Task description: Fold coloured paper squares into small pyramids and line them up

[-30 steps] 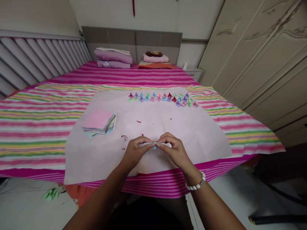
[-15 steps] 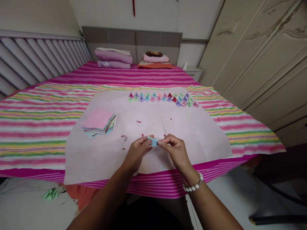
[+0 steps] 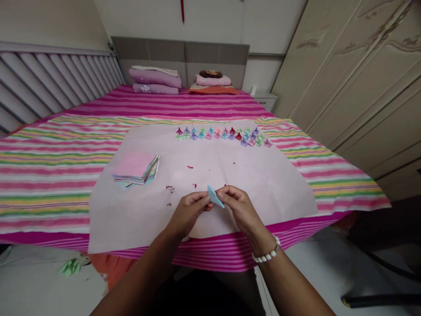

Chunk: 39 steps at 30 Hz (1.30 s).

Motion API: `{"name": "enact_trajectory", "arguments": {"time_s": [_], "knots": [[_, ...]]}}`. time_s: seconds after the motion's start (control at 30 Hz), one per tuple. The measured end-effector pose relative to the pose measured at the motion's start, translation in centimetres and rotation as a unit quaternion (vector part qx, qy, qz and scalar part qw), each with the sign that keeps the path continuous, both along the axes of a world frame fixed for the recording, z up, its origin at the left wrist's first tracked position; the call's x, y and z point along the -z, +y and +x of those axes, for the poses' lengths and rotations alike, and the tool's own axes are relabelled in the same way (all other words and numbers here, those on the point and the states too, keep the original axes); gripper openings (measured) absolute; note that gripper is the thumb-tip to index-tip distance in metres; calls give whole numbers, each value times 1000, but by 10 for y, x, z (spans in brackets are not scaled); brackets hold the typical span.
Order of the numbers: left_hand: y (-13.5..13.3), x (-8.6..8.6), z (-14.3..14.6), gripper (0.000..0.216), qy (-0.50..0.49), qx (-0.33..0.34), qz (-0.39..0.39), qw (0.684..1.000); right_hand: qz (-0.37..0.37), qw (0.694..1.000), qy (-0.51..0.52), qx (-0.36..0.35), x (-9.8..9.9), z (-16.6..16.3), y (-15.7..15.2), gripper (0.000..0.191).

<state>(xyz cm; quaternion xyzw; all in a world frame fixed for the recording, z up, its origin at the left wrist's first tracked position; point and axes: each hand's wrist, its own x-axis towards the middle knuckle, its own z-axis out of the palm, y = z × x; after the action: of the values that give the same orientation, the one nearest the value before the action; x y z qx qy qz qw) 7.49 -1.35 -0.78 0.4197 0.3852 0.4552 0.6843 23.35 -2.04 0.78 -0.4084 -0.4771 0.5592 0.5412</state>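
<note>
A small folded light-blue paper [image 3: 215, 195] is pinched between the fingertips of both my hands above the near edge of a pale pink sheet [image 3: 263, 184]. My left hand [image 3: 189, 212] grips its left side with curled fingers. My right hand [image 3: 239, 206], with a white bead bracelet at the wrist, grips its right side. A stack of coloured square papers [image 3: 136, 168] lies to the left on the sheet. Several small folded paper shapes [image 3: 223, 135] stand in a row at the sheet's far edge.
The sheet lies on a bed with a pink striped cover [image 3: 49, 162]. Folded bedding and pillows [image 3: 155, 79] sit by the headboard. Small paper scraps [image 3: 170, 189] dot the sheet. A cream wardrobe [image 3: 362, 79] stands at the right. A green scrap [image 3: 69, 266] lies on the floor.
The blue paper was held flat and edge-on between both hands; now it is turned so its face shows and tilted, with my hands drawn slightly nearer each other.
</note>
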Motion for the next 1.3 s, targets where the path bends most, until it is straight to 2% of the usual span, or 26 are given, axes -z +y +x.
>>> {"name": "enact_trajectory", "arguments": {"time_s": [0.27, 0.47, 0.57, 0.63, 0.73, 0.8, 0.87, 0.97, 1.07, 1.1, 1.2, 1.3], "knots": [[6, -2, -3, 26, 30, -1, 13, 999, -19, 1000, 12, -17, 8, 7, 5, 17], [12, 1, -5, 24, 67, 14, 40, 997, 2, 999, -20, -46, 5, 8, 7, 19], [11, 2, -1, 27, 120, -6, 66, 991, 18, 998, -58, -14, 8, 4, 8, 14], [8, 3, 4, 32, 156, -47, 92, 982, 30, 994, -95, 34, 12, 1, 9, 11], [2, 2, 12, 42, 240, -124, 175, 947, 59, 980, -161, 100, 17, -2, 9, 8], [0, 1, 15, 42, 293, -149, 229, 916, 84, 970, -195, 117, 18, -4, 8, 8], [0, 1, 17, 35, 322, -156, 260, 897, 107, 966, -204, 116, 18, -6, 8, 9], [3, 1, 16, 20, 336, -160, 271, 888, 117, 971, -176, 111, 17, -8, 8, 9], [5, 1, 13, 2, 330, -149, 307, 880, 95, 983, -121, 104, 17, -7, 10, 9], [5, 1, 11, 3, 326, -139, 334, 873, 81, 986, -103, 99, 17, -7, 11, 9], [5, 1, 6, 19, 326, -86, 423, 841, 30, 994, -52, 90, 17, -4, 13, 9], [6, 1, 2, 33, 360, -47, 478, 800, -4, 996, -16, 86, 18, -2, 14, 9]]}}
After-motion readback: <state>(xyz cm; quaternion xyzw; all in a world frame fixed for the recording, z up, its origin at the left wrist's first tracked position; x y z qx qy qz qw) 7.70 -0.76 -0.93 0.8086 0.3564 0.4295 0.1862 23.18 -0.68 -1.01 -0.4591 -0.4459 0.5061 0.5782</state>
